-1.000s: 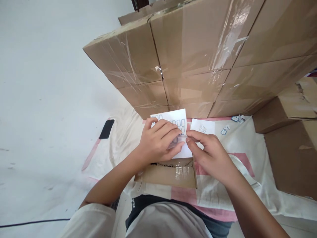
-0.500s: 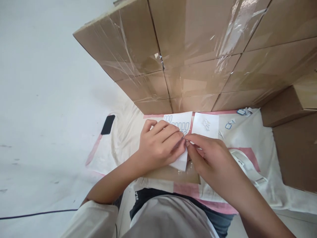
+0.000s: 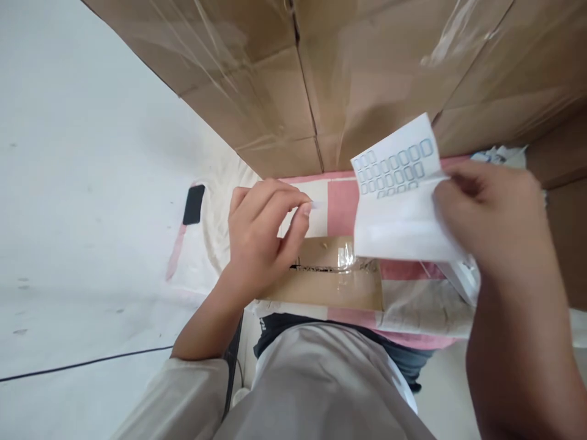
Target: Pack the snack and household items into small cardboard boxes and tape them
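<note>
My right hand (image 3: 493,211) is closed on a white sticker sheet (image 3: 397,198) printed with rows of small blue-outlined labels, holding it lifted and bent above the cloth. My left hand (image 3: 263,235) hovers over a small flat cardboard box (image 3: 330,281), with thumb and forefinger pinched on a small clear sticker that is hard to make out. The box lies on a white and pink cloth (image 3: 343,205) right in front of me.
A wall of taped brown cartons (image 3: 348,73) stands just behind the cloth. More cartons sit at the right edge. A black phone (image 3: 194,204) lies on the white floor at the left, and a thin black cable (image 3: 82,365) runs across the floor.
My right hand has lifted the sticker sheet up and to the right, away from my left hand. My left hand now pinches a small piece. The camera has tilted closer to the cartons.
</note>
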Available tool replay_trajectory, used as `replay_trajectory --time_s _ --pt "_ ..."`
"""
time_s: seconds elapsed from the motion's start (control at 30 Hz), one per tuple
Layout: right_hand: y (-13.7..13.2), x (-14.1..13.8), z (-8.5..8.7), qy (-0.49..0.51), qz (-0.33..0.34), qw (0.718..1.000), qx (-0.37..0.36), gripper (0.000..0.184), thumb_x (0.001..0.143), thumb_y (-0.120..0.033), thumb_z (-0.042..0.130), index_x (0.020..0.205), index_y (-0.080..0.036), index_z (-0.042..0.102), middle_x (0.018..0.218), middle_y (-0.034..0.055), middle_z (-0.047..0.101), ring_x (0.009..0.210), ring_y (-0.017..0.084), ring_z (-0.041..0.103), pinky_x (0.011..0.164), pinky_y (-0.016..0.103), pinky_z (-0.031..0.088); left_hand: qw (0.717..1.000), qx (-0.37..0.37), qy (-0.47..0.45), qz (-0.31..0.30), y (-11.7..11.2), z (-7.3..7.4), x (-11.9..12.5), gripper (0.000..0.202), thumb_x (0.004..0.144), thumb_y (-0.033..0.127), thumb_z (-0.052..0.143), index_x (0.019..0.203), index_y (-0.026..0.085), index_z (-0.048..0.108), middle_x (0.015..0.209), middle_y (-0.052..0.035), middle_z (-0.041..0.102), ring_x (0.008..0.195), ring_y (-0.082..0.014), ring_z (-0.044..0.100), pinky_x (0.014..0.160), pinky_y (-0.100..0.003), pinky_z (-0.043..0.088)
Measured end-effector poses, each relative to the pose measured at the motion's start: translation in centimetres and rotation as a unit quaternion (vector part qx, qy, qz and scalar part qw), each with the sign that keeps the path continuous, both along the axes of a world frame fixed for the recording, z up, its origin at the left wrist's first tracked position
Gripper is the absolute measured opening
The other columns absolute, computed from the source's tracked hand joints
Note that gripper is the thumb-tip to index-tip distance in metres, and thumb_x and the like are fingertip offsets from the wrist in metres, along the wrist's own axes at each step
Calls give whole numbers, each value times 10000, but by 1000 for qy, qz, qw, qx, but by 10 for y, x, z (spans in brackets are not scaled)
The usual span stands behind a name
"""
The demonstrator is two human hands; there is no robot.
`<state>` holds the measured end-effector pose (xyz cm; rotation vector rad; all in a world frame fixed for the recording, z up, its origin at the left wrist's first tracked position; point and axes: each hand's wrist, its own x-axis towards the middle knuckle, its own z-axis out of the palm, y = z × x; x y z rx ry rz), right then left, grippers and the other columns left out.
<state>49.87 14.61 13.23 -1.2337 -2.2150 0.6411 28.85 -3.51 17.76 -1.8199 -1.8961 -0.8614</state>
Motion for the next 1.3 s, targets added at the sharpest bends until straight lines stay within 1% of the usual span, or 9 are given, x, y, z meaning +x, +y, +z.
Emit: replay_trajectory --time_s 0.17,0.3,0.37,0.47,0.57,0.7,0.87,1.07,1.3 --pt "34 5 -40 -119 -51 990 -62 260 891 -155 494 1013 -200 719 880 123 633 947 330 581 858 528 417 992 -108 -47 -50 -11 -15 5 89 996 159 563 953 232 591 897 13 728 854 -157 678 760 -358 388" --pt "-1 14 -25 -74 -74 993 -45 234 974 -300 511 1058 -196 702 1092 180 644 1073 370 551 953 560 387 992 -83 16 -94 -16 -25 16 75 955 159 620 954 234 609 890 1 725 768 -161 653 687 -374 370" --pt "-34 22 -11 13 21 980 -196 284 990 -380 502 862 -203 684 884 100 664 842 263 596 803 434 445 985 -33 74 -153 -19 -28 23 112 898 145 685 887 243 631 868 1 723 737 -170 633 647 -384 362" --pt "-80 36 -1 106 203 840 -492 399 994 -481 511 720 -205 599 649 2 541 593 154 488 563 308 369 959 0 132 -250 -23 -30 35 193 817 127 754 748 282 663 855 33 735 741 -182 621 609 -394 356" --pt "-107 48 -6 146 252 756 -586 405 1008 -466 536 698 -205 530 618 -30 463 555 118 414 509 269 318 936 9 158 -313 -24 -31 45 232 779 148 783 672 332 688 864 88 743 738 -170 613 591 -386 346" --pt "-101 63 -27 171 259 833 -457 305 1049 -356 497 790 -204 549 671 -30 490 584 110 425 536 250 330 950 -63 146 -268 -21 -37 49 112 851 368 778 954 358 736 1052 37 751 904 -203 661 731 -396 436" --pt "-73 75 -60 66 294 938 -171 165 1025 -171 451 972 -216 600 898 30 637 754 149 579 658 268 380 950 -306 -15 -64 -17 -52 24 630 1013 612 428 1492 202 433 1409 -186 609 1327 -353 546 1041 -500 391" --pt "-72 67 -80 -37 427 904 -17 362 791 67 454 919 -219 635 870 2 614 631 127 505 548 296 213 909 -380 -14 -171 -22 -54 -5 513 1003 497 506 1435 220 499 1216 -108 710 1077 -284 648 926 -435 404" --pt "-82 44 -97 -21 484 875 -4 368 828 48 544 1041 -230 656 998 6 640 670 123 519 558 302 177 908 -379 -4 -179 -21 -52 -3 509 1004 522 496 1406 209 503 1191 -118 713 1054 -287 642 891 -437 397"
